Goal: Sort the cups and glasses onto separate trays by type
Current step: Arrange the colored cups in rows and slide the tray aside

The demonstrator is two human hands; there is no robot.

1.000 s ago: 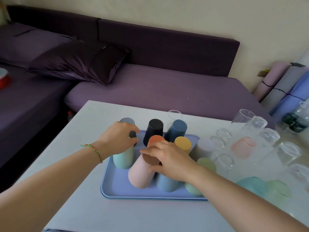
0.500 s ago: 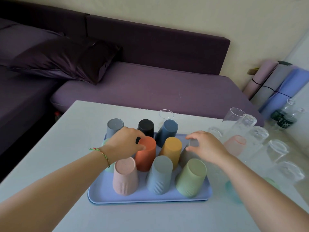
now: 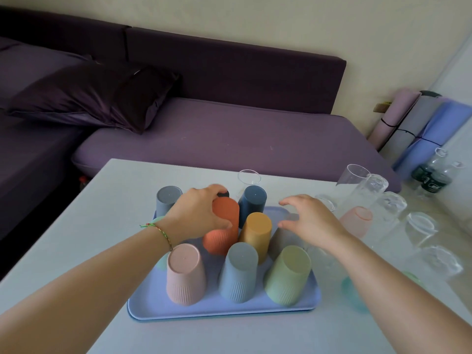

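Your L hand grips the inverted orange cup mid blue tray, prob. to square its row; R hand, fingers spread, hovers empty at its 3 o'clock.

On my feed the left hand is curled round the upturned orange cup, thumb on its ribbed side and fingers over its base. The cup leans a little. It stands on the blue tray among other inverted cups: the pink cup, blue-grey cup and green cup in the near row, the yellow cup just beside it, and the navy cup and grey cup behind. I see the right hand hovering over the tray's right edge, fingers spread and holding nothing. Clear glasses stand upside down on the white table to the right.
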